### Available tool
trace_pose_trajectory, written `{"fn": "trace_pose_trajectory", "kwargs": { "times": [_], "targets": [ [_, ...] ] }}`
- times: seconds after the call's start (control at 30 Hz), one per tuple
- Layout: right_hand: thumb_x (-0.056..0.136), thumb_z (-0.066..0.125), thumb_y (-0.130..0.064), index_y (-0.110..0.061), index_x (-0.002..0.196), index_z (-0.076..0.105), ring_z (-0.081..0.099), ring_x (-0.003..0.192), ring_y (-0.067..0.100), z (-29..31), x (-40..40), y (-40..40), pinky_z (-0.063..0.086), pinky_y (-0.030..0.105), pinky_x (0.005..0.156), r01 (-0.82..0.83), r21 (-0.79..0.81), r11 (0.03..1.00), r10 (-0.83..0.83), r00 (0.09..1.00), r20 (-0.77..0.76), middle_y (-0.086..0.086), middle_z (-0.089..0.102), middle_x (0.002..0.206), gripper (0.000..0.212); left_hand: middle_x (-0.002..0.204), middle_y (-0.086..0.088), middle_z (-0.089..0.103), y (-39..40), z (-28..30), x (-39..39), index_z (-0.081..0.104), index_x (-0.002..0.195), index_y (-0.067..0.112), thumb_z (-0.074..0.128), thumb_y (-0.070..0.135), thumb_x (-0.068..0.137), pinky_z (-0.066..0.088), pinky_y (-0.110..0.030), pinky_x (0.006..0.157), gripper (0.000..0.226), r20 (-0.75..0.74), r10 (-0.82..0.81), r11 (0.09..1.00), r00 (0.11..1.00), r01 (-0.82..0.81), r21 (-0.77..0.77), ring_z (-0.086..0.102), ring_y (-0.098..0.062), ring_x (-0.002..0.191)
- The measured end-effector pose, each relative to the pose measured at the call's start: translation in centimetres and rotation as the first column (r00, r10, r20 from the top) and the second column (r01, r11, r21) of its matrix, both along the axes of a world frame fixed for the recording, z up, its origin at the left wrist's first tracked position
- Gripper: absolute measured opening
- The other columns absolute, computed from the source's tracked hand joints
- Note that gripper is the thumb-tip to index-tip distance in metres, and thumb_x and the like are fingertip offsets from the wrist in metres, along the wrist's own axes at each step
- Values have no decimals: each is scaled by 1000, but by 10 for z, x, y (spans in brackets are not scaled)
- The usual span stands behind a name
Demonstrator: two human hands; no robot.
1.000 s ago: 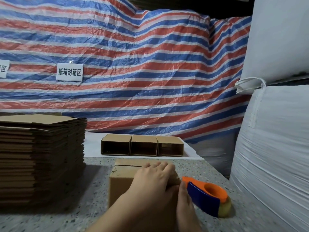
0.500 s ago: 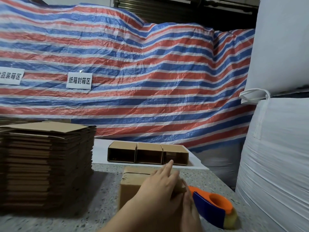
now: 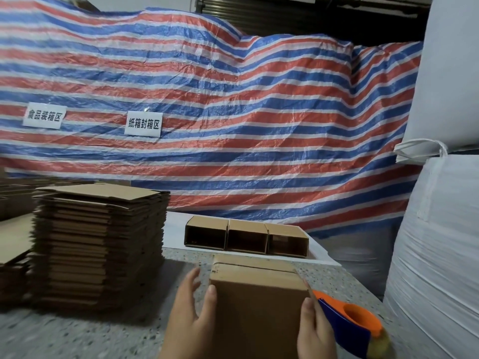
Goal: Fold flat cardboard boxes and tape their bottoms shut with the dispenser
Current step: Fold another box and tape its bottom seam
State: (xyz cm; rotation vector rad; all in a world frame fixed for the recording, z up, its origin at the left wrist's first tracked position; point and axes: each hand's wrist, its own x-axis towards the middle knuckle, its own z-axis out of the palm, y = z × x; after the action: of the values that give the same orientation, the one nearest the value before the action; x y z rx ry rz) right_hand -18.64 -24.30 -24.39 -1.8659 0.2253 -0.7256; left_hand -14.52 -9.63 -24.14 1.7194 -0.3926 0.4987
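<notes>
**Box lifted clear, hands now on its sides**

On the speckled grey desk (image 3: 108,330), the small brown cardboard box (image 3: 255,304) stands between both hands. A second ago the left hand (image 3: 189,320) lay spread over the box's top; now it has slid off to the left side, thumb against the front edge and the other fingers (image 3: 192,278) straight and loosely spread beside the wall. The right hand (image 3: 315,335) presses the right side, thumb up along the corner; its other fingers are hidden, so I cannot tell their grip. The orange and blue tape dispenser (image 3: 355,330) lies just beside that hand, untouched. The top flaps look closed, a seam showing across them. Judging from this, the box is being squared up or turned before it joins the three finished brown boxes (image 3: 246,239) behind. The tall stack of flat cardboard blanks (image 3: 101,244) waits at left
</notes>
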Motion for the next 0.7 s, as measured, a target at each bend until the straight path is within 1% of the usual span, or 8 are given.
{"fn": "trace_pose_trajectory", "kwargs": {
  "times": [0.03,0.13,0.27,0.33,0.37,0.43,0.57,0.7],
  "targets": [
    [92,31,-51,-30,143,52,57,117,25,2,-3,-34,37,25,92,179,102,979,-185,981,58,9,64,133,59,131,11,55,0,-3,0,44,129,38,54,32,98,43,-30,101,33,-82,-66,998,994,64,-25,52,-8,122],
    [90,30,-54,-24,143,54,52,128,31,-4,2,-51,32,35,106,212,92,973,-213,977,-1,11,62,135,65,125,20,58,-4,-8,-3,47,124,45,55,30,98,44,-23,96,31,-162,-128,991,978,120,-62,54,-1,117],
    [85,32,-55,-48,141,34,48,120,9,-10,-5,-49,30,15,95,56,97,994,-62,996,61,-4,54,143,56,140,22,40,0,-13,1,28,148,40,53,43,93,37,-40,112,60,-213,-110,994,971,102,-47,44,-4,127],
    [86,34,-54,-49,144,27,47,120,6,-13,-6,-49,30,9,91,77,75,994,-80,996,38,-7,50,147,59,130,31,43,1,-11,1,33,136,55,50,51,91,44,-22,100,48,-257,-149,989,955,140,-52,47,8,115],
    [84,34,-56,-47,148,26,49,123,9,-15,-6,-47,32,13,93,76,71,995,-77,997,15,-6,50,149,65,121,36,46,0,-9,1,37,126,61,49,50,93,43,-9,86,37,-290,-178,984,940,162,-79,46,17,104],
    [80,33,-61,-41,153,32,53,126,19,-10,-4,-46,36,25,99,92,114,989,-89,996,-28,-1,53,147,76,111,38,49,-2,-4,3,43,117,62,51,43,97,39,-1,67,28,-305,-211,974,928,173,-149,44,23,92],
    [89,45,-64,-29,153,39,54,129,25,24,4,-48,43,39,103,121,132,984,-120,993,-12,5,54,146,73,103,16,67,-3,21,21,65,121,35,55,40,97,42,-11,66,26,-257,-97,982,961,50,-183,58,8,92],
    [93,51,-66,-17,144,48,55,126,28,59,38,-59,49,47,103,171,106,980,-151,972,-181,8,57,141,71,84,5,65,7,55,49,65,106,32,46,46,99,40,-26,62,24,-365,-62,998,929,57,-25,62,-14,80]
  ]
}}
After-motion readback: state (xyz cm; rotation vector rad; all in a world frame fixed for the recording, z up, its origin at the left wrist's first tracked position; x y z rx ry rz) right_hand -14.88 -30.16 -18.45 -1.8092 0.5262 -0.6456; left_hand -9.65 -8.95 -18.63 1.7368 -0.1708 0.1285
